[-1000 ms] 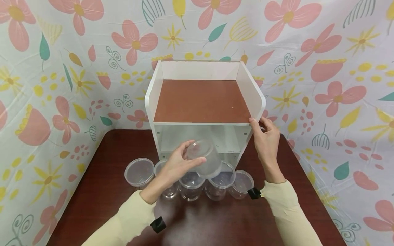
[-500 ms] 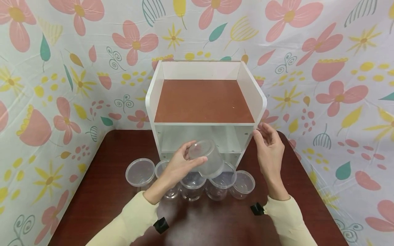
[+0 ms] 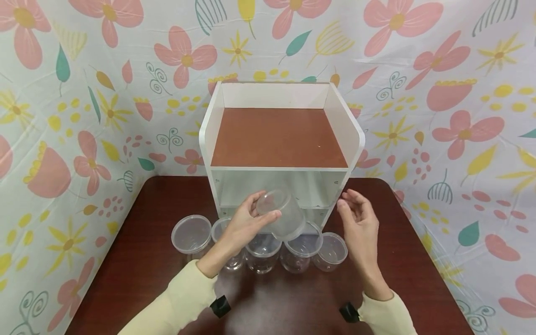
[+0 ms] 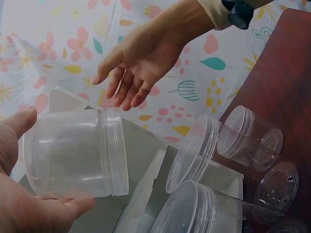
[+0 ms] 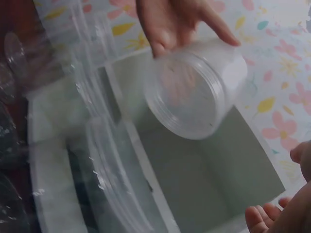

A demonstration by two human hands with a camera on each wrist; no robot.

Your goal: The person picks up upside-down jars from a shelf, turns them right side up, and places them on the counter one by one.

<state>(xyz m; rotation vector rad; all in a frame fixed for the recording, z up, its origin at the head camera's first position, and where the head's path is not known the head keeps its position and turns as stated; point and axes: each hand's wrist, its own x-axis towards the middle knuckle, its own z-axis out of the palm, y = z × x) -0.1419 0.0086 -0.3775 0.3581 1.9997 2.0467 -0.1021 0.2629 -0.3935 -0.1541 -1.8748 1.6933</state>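
My left hand (image 3: 238, 230) grips a frosted, see-through plastic jar (image 3: 282, 216), thumb on the near side and fingers behind. The jar hangs tilted in front of the white shelf unit (image 3: 279, 169), its wide ridged end facing down and to the right in the head view. That same ridged end (image 5: 182, 97) faces the right wrist camera. By the unit's right front edge is my right hand (image 3: 361, 228), fingers loosely bent and holding nothing. In the left wrist view the right hand (image 4: 150, 56) appears above the held jar, apart from it.
Several clear plastic jars stand in a row before the unit, from a wide one (image 3: 191, 235) at left to a small one (image 3: 331, 251) at right. The unit has a brown top board (image 3: 278, 137) between raised sides, on a dark red table (image 3: 159, 209).
My right hand has let go of the unit's right front edge, drawn off to the right, then moved down. The left hand and its jar have stayed nearly still.
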